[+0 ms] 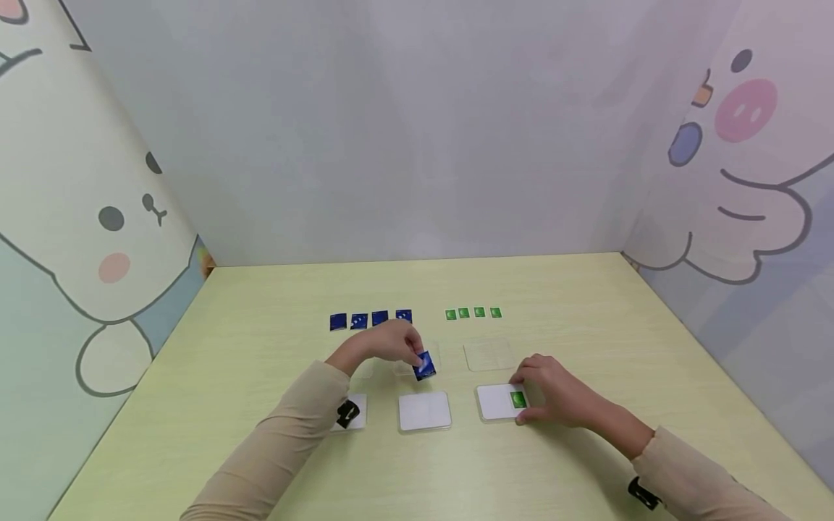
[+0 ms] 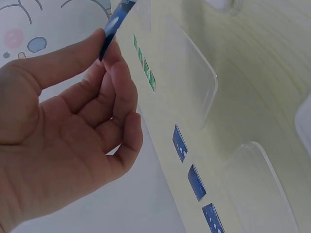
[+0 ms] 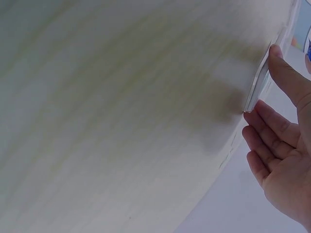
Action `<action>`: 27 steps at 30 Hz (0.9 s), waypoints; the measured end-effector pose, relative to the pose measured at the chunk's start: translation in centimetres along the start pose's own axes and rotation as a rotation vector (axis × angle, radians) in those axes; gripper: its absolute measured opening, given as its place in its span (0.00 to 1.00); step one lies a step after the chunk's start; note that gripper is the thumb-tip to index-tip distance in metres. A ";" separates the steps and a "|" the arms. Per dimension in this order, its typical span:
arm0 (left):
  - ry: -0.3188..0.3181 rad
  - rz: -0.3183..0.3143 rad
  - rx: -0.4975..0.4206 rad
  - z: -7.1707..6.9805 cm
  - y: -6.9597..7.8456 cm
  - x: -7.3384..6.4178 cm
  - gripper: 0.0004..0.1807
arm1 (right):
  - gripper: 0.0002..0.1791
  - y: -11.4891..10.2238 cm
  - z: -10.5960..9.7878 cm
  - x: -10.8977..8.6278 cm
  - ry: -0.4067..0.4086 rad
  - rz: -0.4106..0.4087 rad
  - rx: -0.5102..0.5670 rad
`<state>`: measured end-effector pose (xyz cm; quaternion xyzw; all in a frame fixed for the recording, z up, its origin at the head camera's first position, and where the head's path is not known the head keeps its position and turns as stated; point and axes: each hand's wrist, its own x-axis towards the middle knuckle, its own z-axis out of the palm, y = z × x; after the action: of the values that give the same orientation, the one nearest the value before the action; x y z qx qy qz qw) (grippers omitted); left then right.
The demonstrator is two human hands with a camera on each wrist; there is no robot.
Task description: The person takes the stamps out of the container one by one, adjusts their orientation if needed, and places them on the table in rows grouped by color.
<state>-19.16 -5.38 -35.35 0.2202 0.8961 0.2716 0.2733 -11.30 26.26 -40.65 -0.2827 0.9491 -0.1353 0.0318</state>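
Between thumb and fingertips, my left hand [image 1: 391,341] pinches a small blue square packet [image 1: 425,367], tilted and held over the clear plastic covers in the head view. The left wrist view shows the packet [image 2: 115,24] nearly edge-on. My right hand [image 1: 560,392] grips the right end of a white card block [image 1: 494,402], thumb at the near edge and fingers at the far one. On that block's right part lies a green square sticker [image 1: 517,399]. In the right wrist view the block [image 3: 257,82] appears as a thin clear-edged slab.
Several blue squares [image 1: 338,322] and several green squares [image 1: 479,312] lie in a row at the back. Clear covers [image 1: 489,355] lie before them. A second white block [image 1: 425,411] sits centrally; the left sleeve partly hides a third [image 1: 357,400].
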 end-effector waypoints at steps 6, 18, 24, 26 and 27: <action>0.017 -0.009 -0.006 -0.5 -0.8 -0.2 0.05 | 0.28 0.0 -0.1 0.1 -0.007 0.004 -0.003; 0.041 0.008 -0.007 -1.3 -2.5 -0.8 0.05 | 0.28 0.0 -0.1 0.1 0.013 -0.018 -0.004; 0.047 -0.027 -0.001 -2.0 -3.1 -1.4 0.06 | 0.28 0.0 -0.1 0.1 0.037 -0.051 -0.005; 0.047 -0.030 0.003 -2.2 -3.4 -1.5 0.06 | 0.28 0.0 -0.1 0.1 0.039 -0.050 -0.005; 0.045 -0.036 0.000 -2.3 -3.5 -1.6 0.06 | 0.28 0.0 -0.1 0.1 0.038 -0.050 -0.006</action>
<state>-20.25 -9.73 -35.27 0.1980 0.9059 0.2715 0.2577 -11.40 26.24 -40.56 -0.3036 0.9426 -0.1386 0.0094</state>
